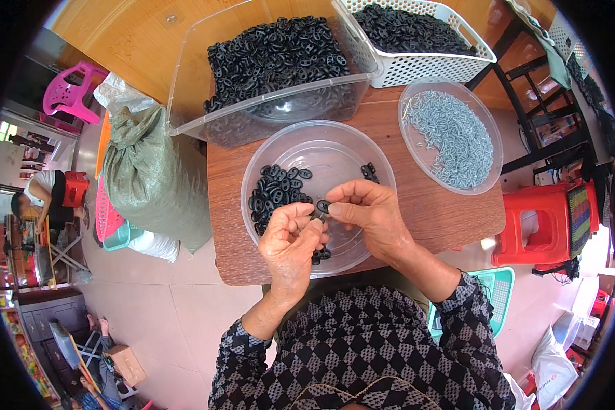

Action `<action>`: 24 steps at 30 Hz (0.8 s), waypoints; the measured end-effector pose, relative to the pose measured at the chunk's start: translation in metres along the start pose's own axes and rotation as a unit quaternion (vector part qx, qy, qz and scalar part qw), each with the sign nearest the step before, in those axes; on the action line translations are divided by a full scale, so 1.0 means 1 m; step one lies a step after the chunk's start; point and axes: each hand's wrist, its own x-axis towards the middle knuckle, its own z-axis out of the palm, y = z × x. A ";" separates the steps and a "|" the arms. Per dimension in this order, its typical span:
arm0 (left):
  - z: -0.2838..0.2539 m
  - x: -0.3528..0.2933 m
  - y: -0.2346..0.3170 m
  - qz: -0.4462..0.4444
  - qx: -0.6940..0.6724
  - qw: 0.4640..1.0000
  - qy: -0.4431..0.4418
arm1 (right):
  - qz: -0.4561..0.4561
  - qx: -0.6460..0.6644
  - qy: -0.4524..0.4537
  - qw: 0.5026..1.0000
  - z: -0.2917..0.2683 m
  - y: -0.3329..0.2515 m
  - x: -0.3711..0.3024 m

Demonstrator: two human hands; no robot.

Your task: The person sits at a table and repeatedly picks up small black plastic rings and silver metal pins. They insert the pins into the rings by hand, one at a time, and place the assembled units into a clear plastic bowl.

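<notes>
Above a round clear plastic tub [253, 154], my two hands meet fingertip to fingertip. My right hand [374, 217] pinches a small black oval plastic piece with holes [322, 205]. Close against it, the fingers of my left hand [290, 242] are closed on something small, mostly hidden by the fingertips. Loose black pieces [275, 190] of the same kind lie in the tub's left side. A smaller group [369, 172] sits at its right wall, and a few more [321, 255] are near the front, beside my left hand.
Behind the tub stands a large clear bin [184, 116] heaped with black pieces, beside a white perforated basket [430, 65] of more. A shallow round tray [406, 137] of silvery screws is at right on the wooden table [430, 225]. A green sack [150, 171] and red stool [533, 225] flank the table.
</notes>
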 end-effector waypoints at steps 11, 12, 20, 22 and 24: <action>0.000 0.001 0.004 -0.004 -0.011 1.000 0.000 | 0.006 -0.006 -0.005 1.000 0.001 0.000 0.000; 0.000 0.001 0.003 -0.003 -0.011 1.000 -0.001 | 0.003 -0.008 -0.008 1.000 0.000 0.000 0.000; 0.001 0.002 0.001 0.000 -0.016 1.000 -0.002 | -0.041 -0.029 -0.022 0.998 0.005 0.000 -0.004; 0.001 0.002 -0.001 0.000 -0.019 1.000 -0.003 | -0.059 -0.049 -0.022 0.997 0.005 0.001 -0.005; 0.001 0.003 -0.001 -0.002 -0.021 1.000 -0.005 | -0.086 -0.074 -0.025 0.993 0.004 0.002 -0.005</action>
